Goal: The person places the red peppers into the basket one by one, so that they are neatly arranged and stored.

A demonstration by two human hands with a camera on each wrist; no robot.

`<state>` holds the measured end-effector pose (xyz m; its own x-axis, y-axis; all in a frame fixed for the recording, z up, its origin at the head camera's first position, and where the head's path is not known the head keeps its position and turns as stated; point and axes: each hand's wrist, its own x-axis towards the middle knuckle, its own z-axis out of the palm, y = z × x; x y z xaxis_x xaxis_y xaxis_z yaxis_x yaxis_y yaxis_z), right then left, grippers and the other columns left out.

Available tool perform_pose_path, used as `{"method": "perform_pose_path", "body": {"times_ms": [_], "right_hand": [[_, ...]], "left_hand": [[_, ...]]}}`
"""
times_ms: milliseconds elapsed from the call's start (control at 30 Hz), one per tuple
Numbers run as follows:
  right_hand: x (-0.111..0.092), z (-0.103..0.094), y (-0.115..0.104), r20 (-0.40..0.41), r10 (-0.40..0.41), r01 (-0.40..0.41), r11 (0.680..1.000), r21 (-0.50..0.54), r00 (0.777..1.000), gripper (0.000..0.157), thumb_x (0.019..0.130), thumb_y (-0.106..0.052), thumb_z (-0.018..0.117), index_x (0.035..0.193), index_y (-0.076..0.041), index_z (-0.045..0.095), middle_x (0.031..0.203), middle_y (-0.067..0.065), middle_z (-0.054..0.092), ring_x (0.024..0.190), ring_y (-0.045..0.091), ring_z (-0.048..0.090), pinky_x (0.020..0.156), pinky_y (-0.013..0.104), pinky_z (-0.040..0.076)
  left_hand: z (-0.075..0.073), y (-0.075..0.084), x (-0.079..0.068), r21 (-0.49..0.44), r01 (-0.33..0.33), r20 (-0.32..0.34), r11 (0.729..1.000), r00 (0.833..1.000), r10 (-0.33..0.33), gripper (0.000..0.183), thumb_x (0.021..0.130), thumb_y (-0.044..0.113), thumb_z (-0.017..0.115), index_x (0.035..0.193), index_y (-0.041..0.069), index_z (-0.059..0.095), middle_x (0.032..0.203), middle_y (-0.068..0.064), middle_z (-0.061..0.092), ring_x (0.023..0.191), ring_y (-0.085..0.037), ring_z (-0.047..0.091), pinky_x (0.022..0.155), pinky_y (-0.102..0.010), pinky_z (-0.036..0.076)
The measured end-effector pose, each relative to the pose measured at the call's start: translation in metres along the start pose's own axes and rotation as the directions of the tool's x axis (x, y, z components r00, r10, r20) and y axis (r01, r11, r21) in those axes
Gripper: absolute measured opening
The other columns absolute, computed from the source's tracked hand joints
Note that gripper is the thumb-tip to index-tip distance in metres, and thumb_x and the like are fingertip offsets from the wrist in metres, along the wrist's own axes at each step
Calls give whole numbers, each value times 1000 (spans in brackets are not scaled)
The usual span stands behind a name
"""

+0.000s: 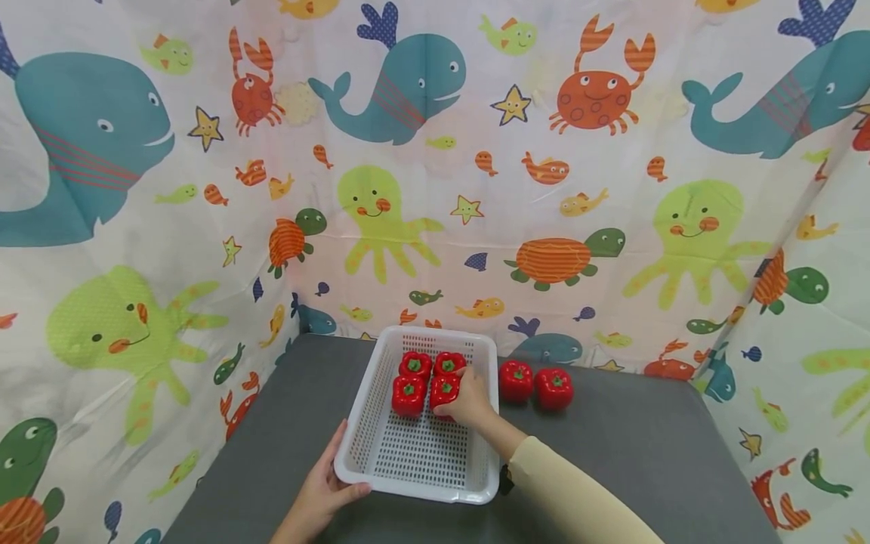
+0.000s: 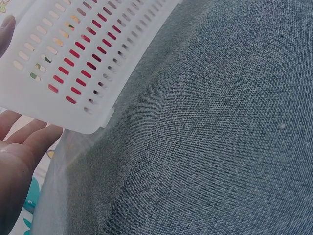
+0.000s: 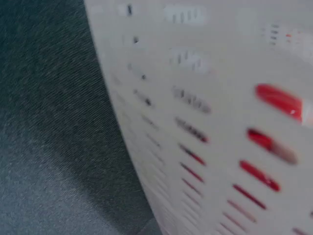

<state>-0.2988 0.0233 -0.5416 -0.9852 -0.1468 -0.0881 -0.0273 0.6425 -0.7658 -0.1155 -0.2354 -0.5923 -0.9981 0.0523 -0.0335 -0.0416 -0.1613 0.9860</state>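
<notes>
A white perforated plastic basket (image 1: 360, 431) stands on the grey table. Inside it, toward the back, are several red bell peppers, including a front-left pepper (image 1: 408, 397). My right hand (image 1: 470, 400) reaches over the right wall and grips the front-right bell pepper (image 1: 445, 389) by its side. At the near left corner my left hand (image 1: 322, 483) holds the basket, thumb on the front side and fingers along the left wall. The left wrist view shows those fingers (image 2: 36, 139) at the basket's edge. Through the slots of the basket wall (image 3: 220, 63), the right wrist view shows red pepper skin.
Two more red bell peppers, a nearer one (image 1: 516, 380) and a farther one (image 1: 553, 389), sit on the table (image 1: 632, 453) just right of the basket. A curtain (image 1: 435, 189) printed with sea animals encloses the back and both sides.
</notes>
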Motion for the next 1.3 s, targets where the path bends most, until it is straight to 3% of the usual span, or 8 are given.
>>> {"method": "perform_pose_path", "body": {"times_ms": [400,600,833,1033,1300], "right_hand": [[2,4,2,18,15,-16,999,37,1000,90,68,-19,94,138,-7,38,134,16,54,126,36,54,107,59,47],[-3,5,3,44,4,-7,997,78,999,97,68,-14,94,143,-6,34,137,15,52,128,36,53,109,60,44],[-5,4,3,39,9,-12,997,80,999,98,67,-16,95,142,-5,33,137,17,52,128,38,52,108,60,45],[-9,-2,1,28,-10,7,996,89,1000,99,70,-19,94,146,-2,32,138,19,50,128,38,50,108,60,45],[-16,-10,-6,32,-40,36,994,104,999,106,70,-18,93,151,-3,26,144,21,47,134,41,47,109,62,42]], "left_hand": [[-1,-1,1,41,-31,16,999,999,31,114,82,1,82,163,29,7,166,-16,21,137,-46,45,95,-38,56],[-1,-4,0,15,-7,30,1000,1000,6,114,82,1,81,163,32,7,167,-14,18,140,-47,41,96,-40,55],[0,-3,1,10,-11,29,1000,1000,11,115,82,0,81,163,29,5,167,-13,18,142,-47,39,97,-38,55],[0,-5,1,10,3,28,1000,1000,-3,112,83,1,80,162,34,8,166,-12,19,140,-45,42,97,-39,55],[-1,-4,1,13,0,17,1000,1000,0,115,82,-1,81,163,32,7,166,-13,20,140,-46,41,97,-38,56]]}}
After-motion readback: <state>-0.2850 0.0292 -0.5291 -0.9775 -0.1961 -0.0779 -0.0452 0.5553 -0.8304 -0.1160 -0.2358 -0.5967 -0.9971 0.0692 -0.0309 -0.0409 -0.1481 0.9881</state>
